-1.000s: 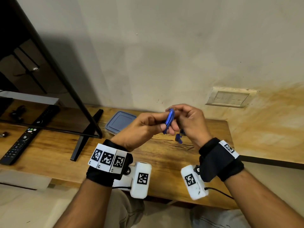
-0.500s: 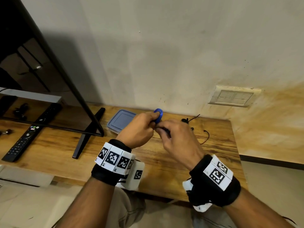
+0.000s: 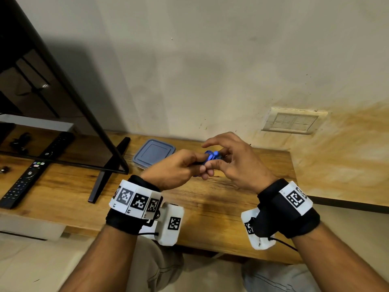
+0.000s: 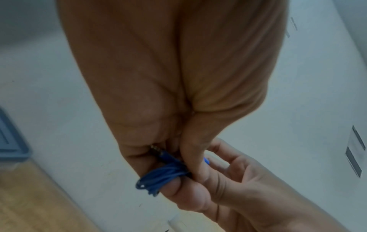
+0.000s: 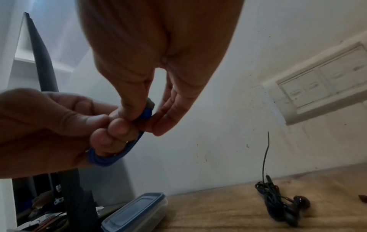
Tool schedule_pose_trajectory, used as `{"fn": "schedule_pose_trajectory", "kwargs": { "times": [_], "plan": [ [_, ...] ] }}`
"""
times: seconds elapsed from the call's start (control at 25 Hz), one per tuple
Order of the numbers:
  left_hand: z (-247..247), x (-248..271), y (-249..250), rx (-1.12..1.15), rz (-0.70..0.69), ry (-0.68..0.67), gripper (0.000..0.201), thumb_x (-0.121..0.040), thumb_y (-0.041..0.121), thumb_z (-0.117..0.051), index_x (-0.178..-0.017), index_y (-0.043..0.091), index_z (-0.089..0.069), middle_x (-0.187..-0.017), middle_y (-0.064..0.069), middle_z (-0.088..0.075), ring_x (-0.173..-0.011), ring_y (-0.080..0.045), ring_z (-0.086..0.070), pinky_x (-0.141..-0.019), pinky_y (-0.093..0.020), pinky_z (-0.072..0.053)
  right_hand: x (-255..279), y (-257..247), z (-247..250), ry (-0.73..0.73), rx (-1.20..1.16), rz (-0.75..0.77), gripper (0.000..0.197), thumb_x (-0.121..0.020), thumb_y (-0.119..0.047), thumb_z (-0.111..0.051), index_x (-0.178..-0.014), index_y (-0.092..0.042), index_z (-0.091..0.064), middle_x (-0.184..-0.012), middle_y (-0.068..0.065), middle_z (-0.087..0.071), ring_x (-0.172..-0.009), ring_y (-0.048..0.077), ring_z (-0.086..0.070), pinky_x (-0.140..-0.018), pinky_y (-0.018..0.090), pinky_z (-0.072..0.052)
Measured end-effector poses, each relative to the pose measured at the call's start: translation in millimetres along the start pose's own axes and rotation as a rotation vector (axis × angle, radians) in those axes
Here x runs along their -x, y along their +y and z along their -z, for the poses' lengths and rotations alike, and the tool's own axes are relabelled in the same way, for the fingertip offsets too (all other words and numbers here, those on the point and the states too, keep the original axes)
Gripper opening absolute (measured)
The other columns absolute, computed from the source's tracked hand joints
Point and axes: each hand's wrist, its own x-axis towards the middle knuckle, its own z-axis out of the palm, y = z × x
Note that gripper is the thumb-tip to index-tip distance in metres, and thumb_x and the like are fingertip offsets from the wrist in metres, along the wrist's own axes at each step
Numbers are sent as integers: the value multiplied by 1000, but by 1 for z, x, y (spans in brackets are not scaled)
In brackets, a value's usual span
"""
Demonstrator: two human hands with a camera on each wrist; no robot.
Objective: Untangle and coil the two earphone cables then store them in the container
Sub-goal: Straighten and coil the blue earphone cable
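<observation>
A blue earphone cable (image 3: 211,157), wound into a small coil, is held above the wooden table (image 3: 210,207). My left hand (image 3: 201,165) grips the blue coil (image 4: 158,177) with its jack plug (image 4: 157,150) against the palm. My right hand (image 3: 212,163) pinches the blue earbud end (image 5: 147,113) at the top of the blue loop (image 5: 111,158). The black earphone cable (image 5: 282,202) lies bundled on the table by the wall, hidden behind my right hand in the head view. The clear container (image 3: 154,152) with its blue lid on sits by the wall, left of my hands.
A TV screen on a black stand (image 3: 105,178) fills the left side, with its leg close to the container (image 5: 137,210). A black remote (image 3: 23,182) lies under the screen. A wall switch plate (image 3: 292,121) is on the right. The table ends at right.
The dangling blue earbud end has been brought up onto the coil. My right hand rose from a low, back-up position and now pinches at the coil, hiding the black earphones.
</observation>
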Motion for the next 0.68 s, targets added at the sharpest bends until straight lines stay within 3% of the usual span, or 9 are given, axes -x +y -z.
{"fn": "schedule_pose_trajectory", "kwargs": {
  "times": [0.12,0.28,0.48,0.6,0.68],
  "plan": [
    [1,1,1,11,7,15,25,-98,0,-49,-104,12,-70,-89,6,-70,-84,-8,-65,-79,-22,-50,-1,3,1,-91,-20,5,30,-85,-22,-74,-115,-27,-72,-118,-13,-66,-108,3,-61,-92,24,-48],
    [0,1,3,91,15,17,23,-97,-3,-49,-101,4,-71,-89,-1,-70,-80,-8,-63,-75,-22,-48,-2,7,5,-165,-166,-70,31,-86,-21,-74,-117,-26,-71,-111,-10,-74,-108,5,-66,-103,37,-49],
    [-2,2,4,423,137,48,21,-89,-6,-58,-105,-6,-71,-95,-16,-74,-81,-15,-68,-74,-23,-55,0,8,9,-159,-272,-95,27,-84,-22,-76,-111,-28,-74,-103,0,-77,-102,13,-71,-99,43,-53],
    [1,1,7,632,218,192,25,-77,-3,-68,-102,-5,-72,-87,-20,-75,-75,-21,-73,-71,-26,-60,3,10,11,-95,-303,-107,29,-82,-24,-77,-111,-25,-75,-105,-4,-77,-105,11,-70,-99,44,-53],
    [0,0,8,695,233,269,30,-74,-3,-70,-103,-8,-71,-87,-23,-74,-76,-24,-74,-70,-27,-61,4,13,10,-45,-354,-123,29,-81,-23,-78,-110,-20,-76,-104,0,-78,-102,16,-72,-94,46,-57]
  ]
}}
